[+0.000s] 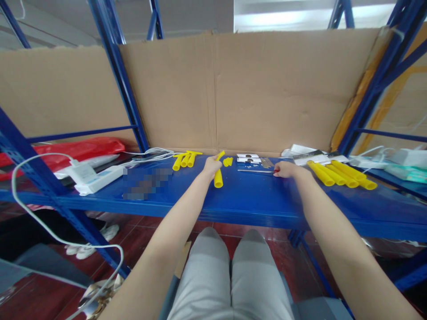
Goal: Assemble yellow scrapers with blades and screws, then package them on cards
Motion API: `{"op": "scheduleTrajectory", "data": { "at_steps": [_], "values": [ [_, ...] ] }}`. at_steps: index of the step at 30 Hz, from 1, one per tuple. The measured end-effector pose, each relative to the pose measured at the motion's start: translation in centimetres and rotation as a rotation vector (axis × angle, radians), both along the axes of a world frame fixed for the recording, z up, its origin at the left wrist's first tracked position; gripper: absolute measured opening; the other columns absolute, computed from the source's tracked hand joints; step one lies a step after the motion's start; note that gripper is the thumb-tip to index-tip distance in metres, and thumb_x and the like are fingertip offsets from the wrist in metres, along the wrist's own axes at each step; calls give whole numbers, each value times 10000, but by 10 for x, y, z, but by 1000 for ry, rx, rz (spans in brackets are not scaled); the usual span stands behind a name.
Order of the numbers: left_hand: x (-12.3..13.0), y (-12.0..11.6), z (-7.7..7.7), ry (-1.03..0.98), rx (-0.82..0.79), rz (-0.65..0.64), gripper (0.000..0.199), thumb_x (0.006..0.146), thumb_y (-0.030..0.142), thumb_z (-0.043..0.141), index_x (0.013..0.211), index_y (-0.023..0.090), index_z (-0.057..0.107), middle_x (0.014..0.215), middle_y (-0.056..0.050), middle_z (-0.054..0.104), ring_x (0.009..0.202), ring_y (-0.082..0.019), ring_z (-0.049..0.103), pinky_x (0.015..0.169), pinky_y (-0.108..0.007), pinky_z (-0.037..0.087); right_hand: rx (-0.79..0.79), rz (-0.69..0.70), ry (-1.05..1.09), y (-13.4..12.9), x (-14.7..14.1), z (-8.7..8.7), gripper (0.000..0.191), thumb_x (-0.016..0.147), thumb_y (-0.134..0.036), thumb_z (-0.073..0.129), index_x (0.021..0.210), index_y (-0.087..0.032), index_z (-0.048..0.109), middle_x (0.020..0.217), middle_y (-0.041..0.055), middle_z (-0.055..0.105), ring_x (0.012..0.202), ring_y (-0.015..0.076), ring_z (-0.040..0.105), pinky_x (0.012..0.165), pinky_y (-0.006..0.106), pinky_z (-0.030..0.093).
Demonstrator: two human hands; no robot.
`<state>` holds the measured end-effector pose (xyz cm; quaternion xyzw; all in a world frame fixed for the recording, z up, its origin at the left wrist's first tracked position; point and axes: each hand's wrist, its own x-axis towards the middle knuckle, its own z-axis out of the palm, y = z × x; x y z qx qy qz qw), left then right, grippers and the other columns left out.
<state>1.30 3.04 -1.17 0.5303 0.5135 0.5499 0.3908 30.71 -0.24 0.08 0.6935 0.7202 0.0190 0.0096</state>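
My left hand (212, 167) is closed around a yellow plastic tube (218, 179), whose open end faces me while a flat yellow part shows above the fingers. Closed fingers of my right hand (283, 169) hold a screwdriver (255, 171) by its red end, with the long thin metal shaft lying level and pointing left. Small yellow pieces (227, 162) rest just right of the left hand. Between the hands are white-and-dark cards (248, 158), tiny bits (248, 166) and a brownish flat packet (266, 162).
Yellow T-shaped tubes (184, 160) lie left on the blue shelf (247, 198); several plain yellow tubes (347, 174) lie right. A white power strip (100, 180) with cables and a red bag (90, 146) sit far left. Cardboard (267, 89) stands behind, between blue posts.
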Motion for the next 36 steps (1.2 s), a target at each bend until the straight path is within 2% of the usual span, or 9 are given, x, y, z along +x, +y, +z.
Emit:
{"op": "scheduleTrajectory", "data": {
  "at_steps": [5, 8, 11, 14, 19, 25, 30, 36],
  "values": [
    [5, -3, -7, 223, 42, -19, 354, 530, -59, 587, 781, 152, 719, 715, -52, 712, 819, -273, 680, 739, -336, 532, 19, -36, -13, 0, 1, -2, 263, 801, -233, 602, 1025, -180, 729, 980, 92, 736, 870, 216, 683, 717, 283, 490],
    [7, -3, -10, 305, 51, -36, 373, 509, -66, 590, 793, 138, 719, 867, -94, 731, 919, -290, 677, 807, -340, 525, 17, -58, 7, -1, 0, -3, 266, 809, -239, 591, 1033, -181, 722, 997, 98, 734, 868, 215, 685, 710, 282, 492],
    [9, -3, -13, 378, 62, -2, 429, 481, -51, 615, 838, 159, 726, 1054, -113, 702, 982, -299, 657, 829, -329, 524, 28, -71, 37, -2, 0, -3, 258, 807, -244, 594, 1027, -198, 721, 1006, 93, 734, 881, 218, 685, 713, 285, 496],
    [11, -4, -16, 408, 80, -20, 491, 450, -53, 638, 864, 196, 727, 1185, -106, 645, 1060, -315, 618, 862, -329, 516, 25, -76, 55, -1, 0, -3, 265, 805, -236, 596, 1037, -196, 718, 1022, 96, 732, 894, 223, 686, 734, 294, 500],
    [13, -7, -15, 431, 80, -7, 452, 481, -43, 640, 866, 182, 712, 1168, -128, 627, 1115, -344, 582, 912, -359, 491, 31, -48, 56, 7, 5, -8, 253, 819, -260, 587, 1024, -207, 725, 1007, 87, 735, 884, 208, 686, 744, 287, 501],
    [15, -8, -15, 398, 82, 7, 498, 506, -3, 670, 975, 165, 689, 1232, -132, 582, 1101, -290, 582, 908, -304, 488, 66, -22, 59, 15, 12, -13, 284, 789, -388, 634, 1002, -230, 735, 944, 74, 733, 871, 219, 686, 756, 311, 506],
    [15, -3, -15, 413, 109, 32, 412, 544, 15, 679, 935, 146, 671, 1188, -153, 598, 1153, -292, 570, 995, -321, 437, 51, -40, 64, 15, 10, -12, 294, 797, -394, 632, 1006, -211, 729, 980, 92, 726, 910, 227, 679, 796, 325, 496],
    [7, 6, -11, 320, 151, 122, 311, 610, 2, 604, 878, 150, 660, 1126, -154, 636, 1181, -293, 566, 1021, -341, 409, 51, -26, 74, 15, 10, -12, 304, 802, -416, 625, 990, -199, 724, 950, 92, 725, 876, 219, 679, 787, 320, 493]
  ]
}}
